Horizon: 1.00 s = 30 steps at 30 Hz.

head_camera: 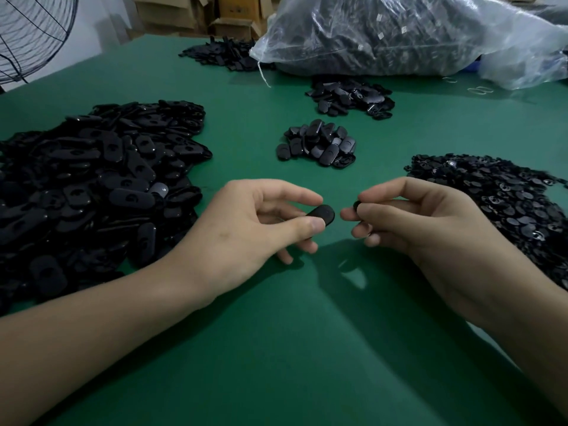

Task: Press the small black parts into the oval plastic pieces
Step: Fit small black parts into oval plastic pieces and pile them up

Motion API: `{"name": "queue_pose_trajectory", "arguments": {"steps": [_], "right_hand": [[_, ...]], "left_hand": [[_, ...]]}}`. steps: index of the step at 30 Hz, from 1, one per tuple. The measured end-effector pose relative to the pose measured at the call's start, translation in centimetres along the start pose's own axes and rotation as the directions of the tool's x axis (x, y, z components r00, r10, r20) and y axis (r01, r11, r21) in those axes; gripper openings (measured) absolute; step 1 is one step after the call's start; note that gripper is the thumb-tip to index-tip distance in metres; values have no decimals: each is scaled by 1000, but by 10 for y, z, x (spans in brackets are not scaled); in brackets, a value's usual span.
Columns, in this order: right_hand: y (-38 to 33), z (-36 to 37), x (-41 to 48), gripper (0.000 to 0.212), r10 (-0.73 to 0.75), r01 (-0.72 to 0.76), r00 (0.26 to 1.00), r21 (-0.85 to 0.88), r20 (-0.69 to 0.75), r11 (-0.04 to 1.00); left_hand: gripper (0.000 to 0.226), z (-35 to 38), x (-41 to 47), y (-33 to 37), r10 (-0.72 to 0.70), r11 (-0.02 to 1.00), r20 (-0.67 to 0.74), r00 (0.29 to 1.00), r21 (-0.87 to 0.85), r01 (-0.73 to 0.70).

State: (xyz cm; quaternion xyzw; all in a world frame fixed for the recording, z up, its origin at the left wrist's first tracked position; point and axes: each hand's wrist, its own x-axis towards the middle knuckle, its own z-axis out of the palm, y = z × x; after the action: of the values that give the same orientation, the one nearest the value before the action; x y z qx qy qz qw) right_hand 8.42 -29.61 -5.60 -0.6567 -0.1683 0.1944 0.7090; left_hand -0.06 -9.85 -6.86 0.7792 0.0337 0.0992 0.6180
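Note:
My left hand (261,222) pinches a black oval plastic piece (322,214) between thumb and fingers, just above the green table (276,348). A short gap to its right, my right hand (408,219) pinches a small black part (357,205) at its fingertips, mostly hidden by the fingers. The two pieces are apart, facing each other. A big heap of oval pieces (92,186) lies to the left. A flat heap of small black parts (504,198) lies to the right.
A small pile of oval pieces (319,144) sits in the middle beyond my hands, another pile (353,96) farther back, and one more (224,53) at the far edge. A large clear bag of black parts (399,35) fills the back right. A fan (30,32) stands at the back left.

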Motion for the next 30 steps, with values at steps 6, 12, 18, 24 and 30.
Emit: {"name": "queue_pose_trajectory", "arguments": {"steps": [6,12,18,24,30], "right_hand": [[-2,1,-2,32,-23,23,1000,-5,10,1000],[-5,0,-4,25,37,-46,997,117,71,992],[-5,0,-5,32,54,-69,991,113,125,991],[-4,0,-6,36,47,-54,989,48,138,997],[-5,3,-8,32,-22,28,991,-44,133,999]], "left_hand": [[34,1,0,-3,26,998,19,999,-56,-25],[29,1,0,-2,82,997,9,997,9,-82],[37,0,1,-4,165,982,-3,986,99,-163],[27,2,2,-4,144,983,-21,989,-113,-145],[32,1,0,-2,137,987,-38,990,-84,-139]]}}
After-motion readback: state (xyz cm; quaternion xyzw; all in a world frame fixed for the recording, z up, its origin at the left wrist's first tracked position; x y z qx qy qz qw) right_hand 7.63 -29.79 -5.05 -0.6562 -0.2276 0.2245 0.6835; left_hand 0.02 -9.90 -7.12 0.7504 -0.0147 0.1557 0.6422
